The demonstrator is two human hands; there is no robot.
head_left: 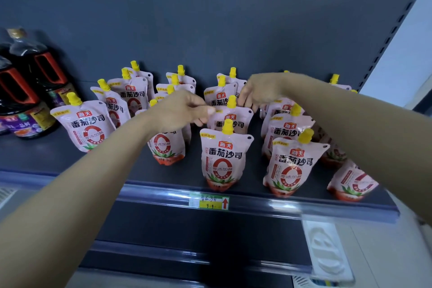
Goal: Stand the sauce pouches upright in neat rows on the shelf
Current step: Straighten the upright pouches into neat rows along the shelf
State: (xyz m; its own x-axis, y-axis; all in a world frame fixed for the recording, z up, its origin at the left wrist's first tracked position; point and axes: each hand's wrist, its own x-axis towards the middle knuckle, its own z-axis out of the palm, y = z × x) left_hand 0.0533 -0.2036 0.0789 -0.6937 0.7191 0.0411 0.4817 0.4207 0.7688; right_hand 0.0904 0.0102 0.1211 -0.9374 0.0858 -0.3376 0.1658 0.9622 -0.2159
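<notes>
The sauce pouches are pink, with yellow caps on top and a big red ring on the front. They stand in lines that run from the back of the shelf to its front edge. The pouch at the front right corner leans over.

The shelf is dark grey, with a dark grey back panel and a pale wall behind it. Big dark sauce bottles stand at the left end. A yellow and green price tag sits on the front rail.

Both your arms reach in to the middle pouch, second from the front edge. Your left hand has its fingers curled, and its thumb and fingertip pinch the pouch's top left corner. Your right hand bends its fingers down at the top right corner. It is blurry there, so you cannot tell if they hold on.
</notes>
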